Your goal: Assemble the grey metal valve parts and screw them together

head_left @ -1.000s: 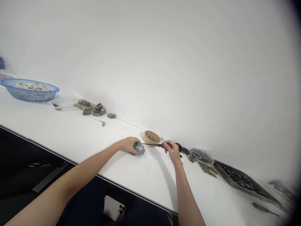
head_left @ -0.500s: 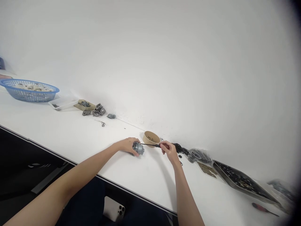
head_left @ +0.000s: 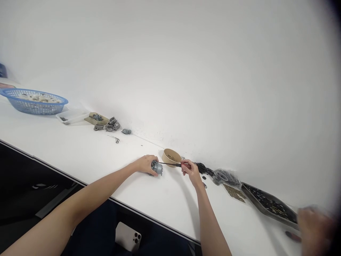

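My left hand (head_left: 147, 165) is wrapped round a grey metal part (head_left: 157, 168) low over the white table, its ribbed end facing right. In my right hand (head_left: 189, 169) is a screwdriver (head_left: 174, 164) with a long dark shaft, lying nearly level and pointing left. The tip of the shaft meets the upper edge of the grey part, near my left fingers. Just behind the shaft stands a tan round bowl (head_left: 172, 156) with small brass-coloured pieces in it.
Grey castings (head_left: 112, 124), scissors (head_left: 116, 140) and a blue basket (head_left: 37, 103) lie to the left. On the right are black rings (head_left: 205, 169), a dark tray (head_left: 269, 203) and another person's blurred hand (head_left: 315, 229).
Another person's hand has come in at the far right, over the end of the dark tray and the red screwdriver. The grey part has turned slightly in my left hand.
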A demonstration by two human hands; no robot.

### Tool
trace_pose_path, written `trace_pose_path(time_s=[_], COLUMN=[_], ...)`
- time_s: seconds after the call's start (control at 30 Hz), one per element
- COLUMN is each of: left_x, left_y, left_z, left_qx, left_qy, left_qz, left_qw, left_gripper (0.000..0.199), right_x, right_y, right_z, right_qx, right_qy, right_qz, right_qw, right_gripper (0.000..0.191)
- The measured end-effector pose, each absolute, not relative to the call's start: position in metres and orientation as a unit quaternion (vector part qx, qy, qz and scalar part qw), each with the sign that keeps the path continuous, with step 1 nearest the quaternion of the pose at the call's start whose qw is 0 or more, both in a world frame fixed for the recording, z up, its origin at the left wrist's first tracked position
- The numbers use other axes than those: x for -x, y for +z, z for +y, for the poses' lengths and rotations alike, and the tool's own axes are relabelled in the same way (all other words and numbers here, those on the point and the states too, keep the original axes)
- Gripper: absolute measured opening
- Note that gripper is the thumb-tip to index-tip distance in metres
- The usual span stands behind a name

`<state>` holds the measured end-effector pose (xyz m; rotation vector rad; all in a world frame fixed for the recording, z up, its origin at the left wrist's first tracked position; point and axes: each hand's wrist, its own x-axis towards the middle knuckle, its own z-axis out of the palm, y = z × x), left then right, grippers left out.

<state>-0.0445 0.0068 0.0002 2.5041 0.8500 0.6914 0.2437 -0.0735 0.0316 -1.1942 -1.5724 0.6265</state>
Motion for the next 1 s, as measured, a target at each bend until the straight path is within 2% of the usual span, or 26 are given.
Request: trace_pose_path(time_s=[0.23,0.43,0.6,0.83,1.0], left_x=[0.042,0.043,0.041,0.042,0.044], left_y=[-0.004,0.003,0.006,0.005,0.004], left_z=[0.005,-0.002,-0.003,0.002,0.004], left_qx=[-0.91,-0.907,-0.906,-0.913,-0.916], left_qy=[0.299,0.321,0.328,0.31,0.299], left_qz=[0.271,0.272,0.262,0.253,0.256], left_qw=[0.094,0.001,-0.051,-0.08,-0.074], left_gripper=[0.061,0.052,0.052,0.049,0.051], right_x=[-0.243,-0.248,-0.248,-0.247,-0.248], right_y=[0.03,0.031,0.03,0.033,0.032], right_z=[-0.073,-0.073,-0.071,-0.076,-0.073], right_qx=[0.519,0.433,0.486,0.428,0.498], right_qy=[0.257,0.311,0.253,0.285,0.245], right_qz=[-0.606,-0.618,-0.603,-0.632,-0.621], right_qw=[0.545,0.577,0.58,0.581,0.553], right_gripper=[0.033,0.026,0.033,0.03,0.034])
